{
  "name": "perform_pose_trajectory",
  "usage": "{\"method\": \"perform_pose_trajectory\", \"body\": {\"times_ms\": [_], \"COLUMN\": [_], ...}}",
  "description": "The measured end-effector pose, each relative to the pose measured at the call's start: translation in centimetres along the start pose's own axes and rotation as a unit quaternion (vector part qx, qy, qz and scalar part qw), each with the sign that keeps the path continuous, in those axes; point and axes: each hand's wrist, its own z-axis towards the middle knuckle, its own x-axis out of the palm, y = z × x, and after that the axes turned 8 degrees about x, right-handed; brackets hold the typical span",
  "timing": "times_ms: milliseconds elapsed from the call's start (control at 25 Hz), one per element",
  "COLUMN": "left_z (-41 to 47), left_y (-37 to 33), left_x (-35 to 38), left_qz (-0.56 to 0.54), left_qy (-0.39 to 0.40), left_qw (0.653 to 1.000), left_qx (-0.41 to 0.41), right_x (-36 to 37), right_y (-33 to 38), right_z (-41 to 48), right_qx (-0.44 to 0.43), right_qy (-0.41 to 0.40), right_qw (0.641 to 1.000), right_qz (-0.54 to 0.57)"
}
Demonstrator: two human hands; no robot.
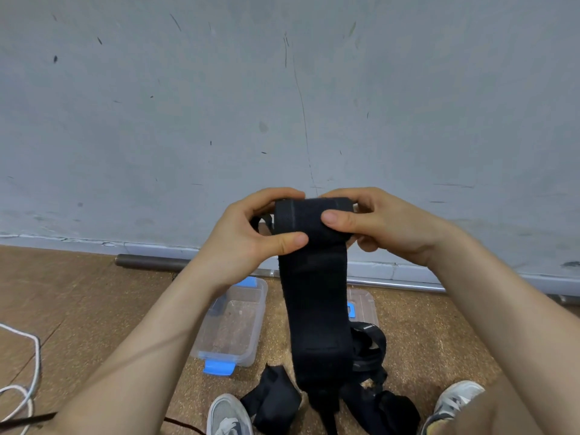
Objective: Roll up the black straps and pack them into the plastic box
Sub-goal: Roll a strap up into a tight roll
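A black strap is held up in front of a grey wall, its upper end wound into a roll that is gripped from both sides. The roll's left end is clasped by the left hand, with the fingers curled over the top and the thumb pressed against the strap's front just below the roll. The right end is grasped by the right hand, its thumb laid across the front of the roll and its fingers wrapped behind. From the roll, the unwound length of strap hangs straight down between the forearms, and its lower end is seen among the loose straps that lie heaped on the floor between two shoes. The clear box with blue latches is set on the floor under the left forearm, open, with no straps seen inside it. Its lid is laid to the right, partly hidden behind the hanging strap. A metal pipe is laid along the foot of the wall, and a white cord is looped at the left edge.
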Motion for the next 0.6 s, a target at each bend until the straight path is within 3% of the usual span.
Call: {"method": "perform_pose_trajectory", "body": {"times_ms": [160,360,440,600], "left_z": [-0.1,0.1,0.0,0.1], "left_y": [0.1,0.2,0.4,0.7], "left_x": [-0.2,0.2,0.4,0.3], "left_qz": [-0.046,-0.061,-0.063,-0.065], "left_qy": [0.021,-0.027,-0.031,-0.009], "left_qw": [0.997,0.997,0.997,0.998], "left_qx": [-0.060,-0.045,-0.028,-0.024], "right_x": [0.4,0.8,0.2,0.1], "right_y": [-0.1,0.2,0.4,-0.2], "right_z": [0.1,-0.1,-0.3,0.1], "right_qx": [-0.021,-0.057,-0.040,0.022], "right_qy": [-0.027,-0.031,-0.004,0.044], "right_qw": [0.998,0.997,0.999,0.994], "right_qz": [0.049,0.046,0.022,0.102]}}
